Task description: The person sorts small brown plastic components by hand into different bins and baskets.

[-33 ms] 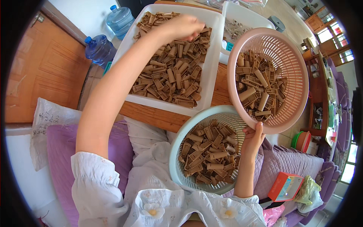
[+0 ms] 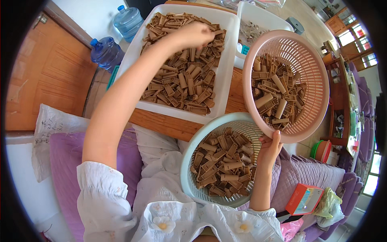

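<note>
My left hand (image 2: 194,35) reaches over the far part of a white plastic tub (image 2: 229,66) filled with brown half-tube plastic pieces (image 2: 186,82). Its fingers are curled down and closed; whatever they hold is hidden. With thumb on top and fingers beneath, my right hand (image 2: 269,150) grips the near rim of a pink slotted basket (image 2: 312,80). That basket is tilted and partly filled with similar brown pieces. Close to my body, a pale green basket (image 2: 186,165) also contains brown pieces, and the pink basket overlaps its far right rim.
Behind the pink basket is a smaller white tub (image 2: 252,11) with small greyish bits. The big tub stands on a wooden table (image 2: 169,124). Two blue water jugs (image 2: 128,23) stand at the far left. A red box (image 2: 303,198) and plastic bags (image 2: 328,205) lie at right.
My left hand has shifted slightly left and nearer to me over the tub. My right hand and both baskets stay where they were.
</note>
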Motion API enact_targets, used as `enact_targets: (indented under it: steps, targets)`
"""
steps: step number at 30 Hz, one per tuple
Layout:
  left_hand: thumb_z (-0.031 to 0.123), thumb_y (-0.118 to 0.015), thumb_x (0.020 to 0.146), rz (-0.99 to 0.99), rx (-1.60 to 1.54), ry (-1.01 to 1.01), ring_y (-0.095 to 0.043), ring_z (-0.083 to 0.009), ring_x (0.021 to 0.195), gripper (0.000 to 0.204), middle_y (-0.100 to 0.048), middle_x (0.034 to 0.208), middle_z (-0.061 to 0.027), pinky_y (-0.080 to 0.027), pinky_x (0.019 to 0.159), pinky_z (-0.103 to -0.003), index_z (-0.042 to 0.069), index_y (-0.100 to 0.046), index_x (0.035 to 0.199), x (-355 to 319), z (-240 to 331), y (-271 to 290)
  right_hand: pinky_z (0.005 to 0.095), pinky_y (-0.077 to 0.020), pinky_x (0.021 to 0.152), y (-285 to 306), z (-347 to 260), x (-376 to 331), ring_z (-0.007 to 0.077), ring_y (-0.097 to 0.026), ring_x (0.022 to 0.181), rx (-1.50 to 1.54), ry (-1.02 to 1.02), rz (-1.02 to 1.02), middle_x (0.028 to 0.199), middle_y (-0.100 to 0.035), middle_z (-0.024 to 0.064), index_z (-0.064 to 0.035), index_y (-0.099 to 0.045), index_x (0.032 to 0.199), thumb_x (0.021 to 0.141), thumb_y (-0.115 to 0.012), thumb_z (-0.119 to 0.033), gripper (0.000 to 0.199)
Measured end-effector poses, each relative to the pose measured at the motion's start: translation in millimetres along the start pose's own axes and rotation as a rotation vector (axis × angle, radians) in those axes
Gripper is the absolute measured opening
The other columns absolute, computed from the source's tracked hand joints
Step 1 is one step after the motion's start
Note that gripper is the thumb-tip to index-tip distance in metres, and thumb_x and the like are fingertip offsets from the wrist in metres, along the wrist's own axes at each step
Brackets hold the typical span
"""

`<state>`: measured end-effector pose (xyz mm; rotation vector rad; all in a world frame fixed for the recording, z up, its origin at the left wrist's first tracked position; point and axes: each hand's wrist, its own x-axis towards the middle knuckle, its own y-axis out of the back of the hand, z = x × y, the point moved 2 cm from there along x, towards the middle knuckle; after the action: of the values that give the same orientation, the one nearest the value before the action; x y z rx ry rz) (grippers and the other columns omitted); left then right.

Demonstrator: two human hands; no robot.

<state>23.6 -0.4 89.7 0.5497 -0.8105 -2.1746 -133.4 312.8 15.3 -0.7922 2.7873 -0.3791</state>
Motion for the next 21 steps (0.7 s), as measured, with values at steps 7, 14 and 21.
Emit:
enact_targets:
  steps: [7, 14, 21]
  targets:
    - [0.02, -0.058, 0.075, 0.011, 0.447, -0.055, -0.057, -0.0306, 0.079, 0.03, -0.058, 0.081, -0.0174, -0.045, 0.068, -0.039, 0.0, -0.044, 0.092, 13, -27, -74, 0.026, -0.0417, 0.054, 1, 4, 1, 0.0135, -0.049, 0.056, -0.004, 0.013, 0.024, 0.076, -0.051, 0.006, -0.004, -0.041, 0.092, 0.085, -0.049, -0.02, 0.02]
    - [0.004, -0.05, 0.073, 0.018, 0.392, 0.014, -0.057, -0.0335, 0.083, 0.023, -0.056, 0.087, -0.0256, -0.047, 0.069, -0.039, -0.004, -0.042, 0.093, 29, -50, -93, 0.0279, -0.0459, 0.053, 8, 6, 1, 0.0163, -0.051, 0.062, 0.007, -0.005, -0.012, 0.086, -0.048, 0.0099, -0.0009, -0.034, 0.104, 0.084, -0.047, -0.015, 0.028]
    - [0.009, -0.039, 0.077, 0.318, 0.077, -0.111, -0.046, -0.0311, 0.092, 0.023, -0.05, 0.093, -0.0201, -0.036, 0.082, -0.038, 0.003, -0.059, 0.085, 50, -68, -74, 0.0276, -0.0453, 0.053, 5, 4, 1, 0.0163, -0.051, 0.065, 0.009, 0.0, -0.009, 0.088, -0.048, 0.01, -0.0012, -0.034, 0.104, 0.084, -0.047, -0.015, 0.028]
